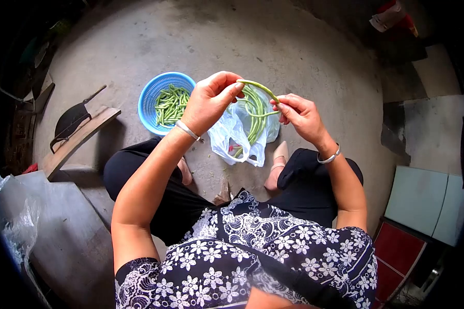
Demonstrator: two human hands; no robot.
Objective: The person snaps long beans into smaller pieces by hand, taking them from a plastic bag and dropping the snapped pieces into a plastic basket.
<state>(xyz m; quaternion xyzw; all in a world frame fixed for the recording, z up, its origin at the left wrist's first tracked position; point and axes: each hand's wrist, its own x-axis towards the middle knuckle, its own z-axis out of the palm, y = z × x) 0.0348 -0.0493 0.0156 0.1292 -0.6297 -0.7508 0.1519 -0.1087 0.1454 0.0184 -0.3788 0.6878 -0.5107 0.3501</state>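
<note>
Partly, the left hand (pixel 211 100) covers the near right side of the blue basket (pixel 148 100), which stands on the floor (pixel 216 36) to the left of the plastic bag (pixel 224 136). The bag's crumpled film and handles obscure the lower ends of the long beans (pixel 257 123) inside it. A dark implement (pixel 72 121) on a wooden plank (pixel 95 123), well left of the bag, is hard to identify. Frame edges fall into black.

Both hands are raised over the bag, a short gap between them. The left thumb and index finger pinch one end of the held bean (pixel 259 85). The right hand (pixel 300 114) grips it between thumb and fingertips, above the bag's right side. A second green strand runs from the right fingers back toward the bag; whether it belongs to the same bean cannot be determined.

The held bean is slender, pale green and bowed upward. The beans in the bag are long, looped and darker in places. The basket contains short bean pieces (pixel 171 105), loosely heaped.
</note>
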